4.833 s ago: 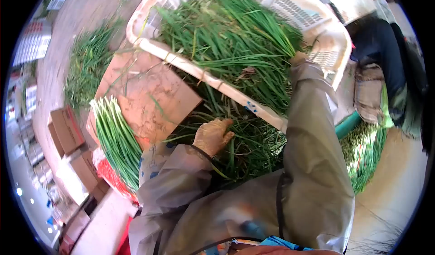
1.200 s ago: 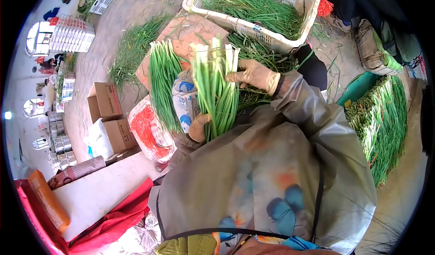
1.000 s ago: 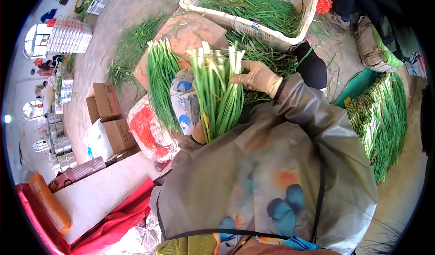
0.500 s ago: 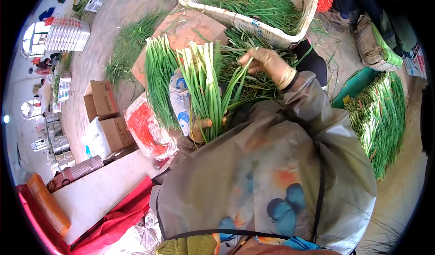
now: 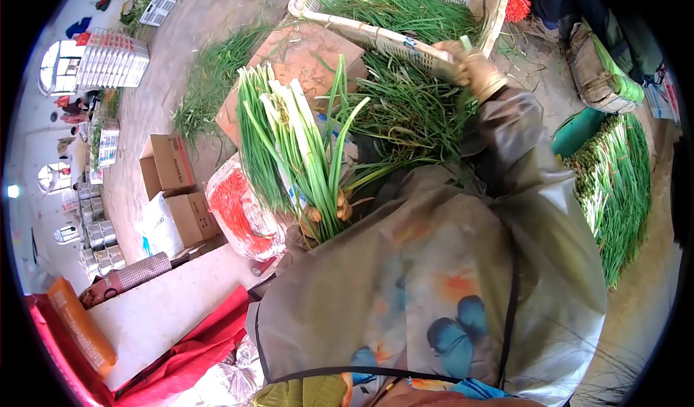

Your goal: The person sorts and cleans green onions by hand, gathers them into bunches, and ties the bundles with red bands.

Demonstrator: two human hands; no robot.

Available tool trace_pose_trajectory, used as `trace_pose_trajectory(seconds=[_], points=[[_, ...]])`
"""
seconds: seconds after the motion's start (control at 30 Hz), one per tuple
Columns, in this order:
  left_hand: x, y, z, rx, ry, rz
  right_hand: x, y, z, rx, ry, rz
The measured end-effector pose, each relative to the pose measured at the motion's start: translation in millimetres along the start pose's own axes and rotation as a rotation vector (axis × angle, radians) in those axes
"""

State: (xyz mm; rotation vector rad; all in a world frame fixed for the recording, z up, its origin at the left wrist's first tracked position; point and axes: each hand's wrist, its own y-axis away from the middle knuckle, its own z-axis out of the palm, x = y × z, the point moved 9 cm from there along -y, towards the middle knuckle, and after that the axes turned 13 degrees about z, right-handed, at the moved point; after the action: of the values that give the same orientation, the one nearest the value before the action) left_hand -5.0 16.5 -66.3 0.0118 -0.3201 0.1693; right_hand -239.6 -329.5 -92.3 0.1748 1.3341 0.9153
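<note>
On the near side of the white perforated plastic crate [image 5: 361,32], the left hand [image 5: 312,215] is closed round the leafy part of a fanned bunch of long green stalks with white ends [image 5: 300,132]. White ends point away from the person; no band seen on it. Right hand [image 5: 471,69], tan-gloved, is by the crate's near right corner, fingers curled, motion-blurred. Pale stub shows just above it; can't tell if it's gripped.

Progress looks partway. Apparently done: a neat, straight bunch of green stalks [image 5: 253,107], near left of the crate, by the edge of a brown soiled cardboard sheet [image 5: 307,53]. It overlaps the held bunch in view; can't tell if they touch. Also a tall stack of green bundles with thin red bands [image 5: 625,190], well apart to the crate's right and nearer the person, beside a green panel [image 5: 578,132].

Left, as far as seen: held bunch uneven, a few stalks splayed out, so probably unfinished. Tangled dark-green leaves [image 5: 416,110] heaped just this side of the crate, likely trimmings. Plenty of loose grassy greens [image 5: 408,9] inside the crate. Red strands in a clear plastic bag [image 5: 242,208], nearer the person and left of the crate, remain plentiful.
</note>
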Motion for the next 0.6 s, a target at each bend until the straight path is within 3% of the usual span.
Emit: trace_pose_trajectory(seconds=[0.17, 0.3, 0.33, 0.4, 0.43, 0.47, 0.53, 0.57, 0.6], points=[[7.2, 2.1, 1.9, 0.011, -0.056, 0.013, 41.9, 2.1, 122.0, -0.301, 0.051, 0.174], [-35.1, -1.6, 7.0, 0.027, -0.129, -0.095, 22.8, -5.7, 159.6, -0.363, 0.171, 0.080], [-41.2, -3.1, 8.0, 0.026, -0.146, -0.107, 3.9, -19.6, 143.3, -0.133, 0.387, -0.037], [-41.6, -4.7, 8.7, 0.028, -0.169, -0.099, -58.5, -19.6, 100.6, 0.228, 0.609, -0.532], [-37.0, -4.7, 9.3, 0.031, -0.172, -0.080, -75.1, -22.4, 63.0, 0.227, 0.473, -0.505], [-32.0, -5.3, 8.5, 0.036, -0.174, -0.061, -103.9, -15.1, 41.5, 0.639, 1.217, -0.791], [-24.1, -7.8, 9.5, 0.040, -0.179, -0.036, -128.3, 21.6, -9.5, 0.839, 0.983, -0.561], [-22.2, -9.2, 9.3, 0.041, -0.186, -0.031, -132.8, 26.1, -15.2, 0.943, 1.146, -0.609], [-21.2, -12.2, 10.0, 0.038, -0.191, -0.036, -129.4, 29.4, -3.5, 0.765, 1.069, -0.655]])
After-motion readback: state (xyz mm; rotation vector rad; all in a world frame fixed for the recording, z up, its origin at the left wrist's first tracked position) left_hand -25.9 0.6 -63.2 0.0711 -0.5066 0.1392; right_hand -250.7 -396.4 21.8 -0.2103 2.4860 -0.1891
